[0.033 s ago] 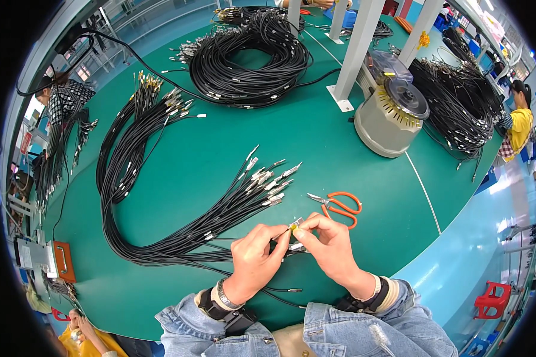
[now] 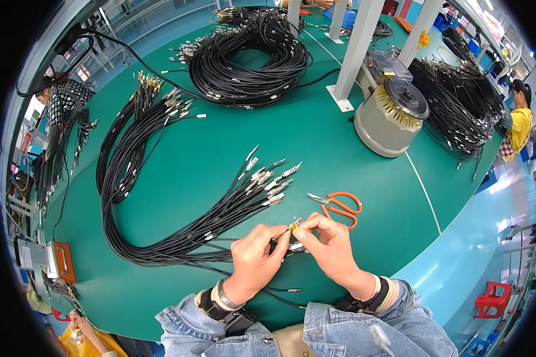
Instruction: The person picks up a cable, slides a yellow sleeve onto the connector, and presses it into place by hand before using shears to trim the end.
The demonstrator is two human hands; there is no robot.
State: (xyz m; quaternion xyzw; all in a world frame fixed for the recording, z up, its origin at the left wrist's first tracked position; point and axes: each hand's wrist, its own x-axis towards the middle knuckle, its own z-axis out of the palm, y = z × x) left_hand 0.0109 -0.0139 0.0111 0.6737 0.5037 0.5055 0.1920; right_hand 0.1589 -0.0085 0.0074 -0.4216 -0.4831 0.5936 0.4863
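Note:
My left hand (image 2: 257, 256) is closed in a pinch on the end of a black cable, close to its silvery-white connector (image 2: 298, 221). My right hand (image 2: 327, 245) meets it there, thumb and forefinger pinching a small yellow piece (image 2: 293, 226) against the cable end. The fingertips partly hide both. Under and behind my hands lies a thick bundle of black cables (image 2: 155, 253), curving away to the left and back; many of its pale connector ends (image 2: 271, 184) fan out just beyond my fingers. Scissors (image 2: 344, 208) with orange handles rest on the table right of my right hand.
On the green table (image 2: 339, 163) stands a round beige dispenser (image 2: 387, 125) ringed with yellow strips. Grey posts (image 2: 357, 56) rise beside it. Coiled black cables (image 2: 250, 77) lie at the back, more (image 2: 458, 104) at the right. Other people sit around the table's edges.

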